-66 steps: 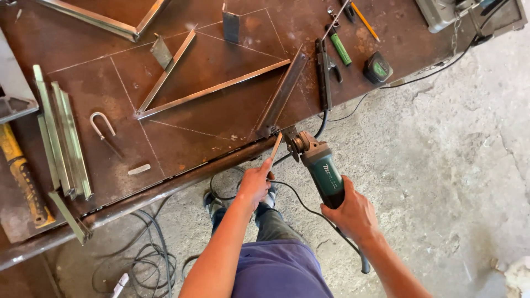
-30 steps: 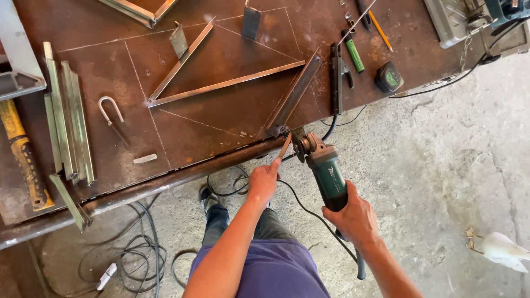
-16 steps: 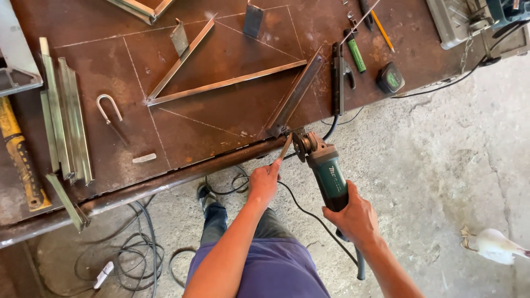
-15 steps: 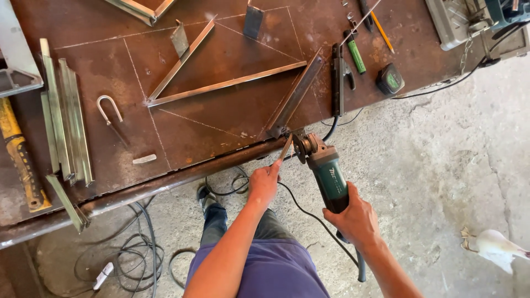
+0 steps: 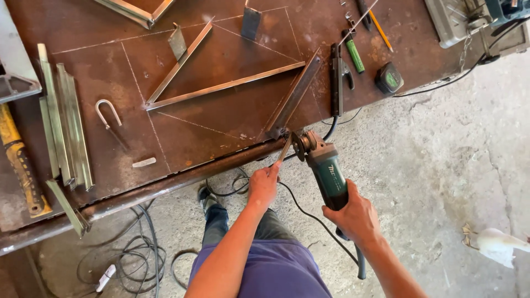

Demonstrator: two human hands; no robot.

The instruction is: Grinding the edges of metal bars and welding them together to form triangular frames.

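A: Hands first. Right hand (image 5: 358, 214) wrapped round the rear body of the green angle grinder (image 5: 326, 168), fingers closed on it, disc end pointing up at the near edge of the steel workbench (image 5: 165, 185). Left hand (image 5: 264, 185) pinches the low end of a thin metal strip (image 5: 284, 150) between thumb and fingers; the strip slants up to the bench's near edge, just beside the grinder's disc.

B: How would that strip handle, you reckon?

A: Light and stiff, I'd say, with edges that look sharp. It's narrow, so a pinch at the free end, away from the disc, seems the only sensible grip. The grinder looks heavy at the head; one hand at the back leaves the front unsupported, so it may want to twist. I can't tell whether the disc is spinning.

B: Arm pose?

A: Both forearms reach forward from the body, left nearly straight, right bent outward at the elbow with the wrist cocked toward the bench. The grinder's cable (image 5: 309, 212) trails down between the arms.

B: What's about them?

A: An angle-iron bar (image 5: 292, 96) runs from the near edge up to a triangle frame (image 5: 221, 85) laid on chalk lines. Toward the right edge lie a clamp (image 5: 335, 80), a green marker (image 5: 354, 54) and a tape measure (image 5: 389, 78). At the left edge sit a bundle of cut angle pieces (image 5: 63, 129) and a U-shaped rod (image 5: 107, 113).
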